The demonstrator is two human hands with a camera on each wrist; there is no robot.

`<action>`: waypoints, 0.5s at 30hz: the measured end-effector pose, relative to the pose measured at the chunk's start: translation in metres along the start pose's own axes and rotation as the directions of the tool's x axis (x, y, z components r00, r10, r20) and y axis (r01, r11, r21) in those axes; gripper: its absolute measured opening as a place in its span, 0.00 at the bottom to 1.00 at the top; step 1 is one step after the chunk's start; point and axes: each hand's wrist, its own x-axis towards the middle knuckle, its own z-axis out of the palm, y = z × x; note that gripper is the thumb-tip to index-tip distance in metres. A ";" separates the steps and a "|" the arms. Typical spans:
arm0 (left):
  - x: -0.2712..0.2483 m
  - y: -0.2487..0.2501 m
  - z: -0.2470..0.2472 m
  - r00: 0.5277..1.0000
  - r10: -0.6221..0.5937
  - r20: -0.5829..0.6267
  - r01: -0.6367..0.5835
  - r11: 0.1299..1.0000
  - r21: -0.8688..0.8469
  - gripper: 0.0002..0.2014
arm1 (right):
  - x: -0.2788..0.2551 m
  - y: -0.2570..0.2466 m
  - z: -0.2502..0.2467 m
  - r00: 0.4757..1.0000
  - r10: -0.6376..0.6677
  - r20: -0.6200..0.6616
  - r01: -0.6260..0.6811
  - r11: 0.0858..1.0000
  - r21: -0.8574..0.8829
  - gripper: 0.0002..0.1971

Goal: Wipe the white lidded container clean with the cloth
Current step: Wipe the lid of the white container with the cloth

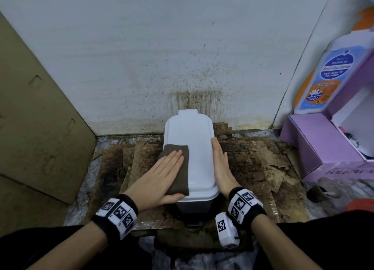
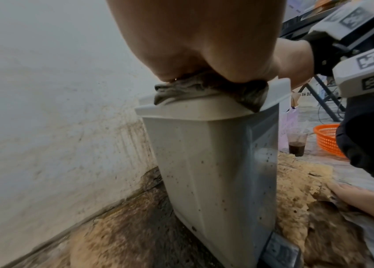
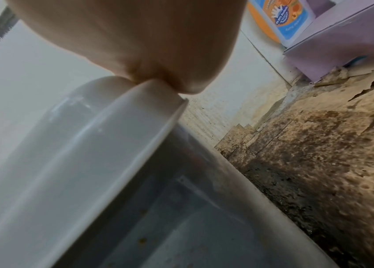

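Observation:
A tall white lidded container [image 1: 194, 148] stands on stained cardboard against the wall. A folded brown cloth [image 1: 179, 176] lies on the left half of its lid. My left hand [image 1: 162, 172] lies flat on the cloth with straight fingers and presses it down. My right hand [image 1: 221, 164] rests flat along the lid's right edge, fingers straight. In the left wrist view the cloth [image 2: 204, 92] bunches under my palm on the lid, and the container's side [image 2: 204, 172] shows dark specks. The right wrist view shows my palm on the lid's rim [image 3: 117, 134].
Soiled, peeling cardboard [image 1: 253, 164] covers the floor around the container. A cardboard sheet [image 1: 34, 118] leans at the left. A purple box [image 1: 319, 144] with a soap bottle [image 1: 323, 75] stands at the right. An orange basket [image 2: 328, 139] and a cup of dark liquid [image 2: 297, 143] sit behind.

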 end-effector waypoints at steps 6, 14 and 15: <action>-0.011 -0.004 0.003 1.000 -0.006 0.006 0.007 0.994 -0.111 0.46 | -0.001 0.003 -0.003 1.000 0.030 -0.004 -0.029 0.999 0.040 0.28; -0.016 0.018 0.009 0.997 0.051 -0.050 -0.050 0.999 0.005 0.42 | -0.002 0.005 -0.002 1.000 0.013 -0.026 -0.012 1.000 0.029 0.29; -0.015 0.021 0.010 0.997 0.053 -0.061 -0.051 0.998 0.025 0.41 | -0.002 0.005 -0.002 1.000 0.010 -0.026 -0.009 1.000 0.028 0.29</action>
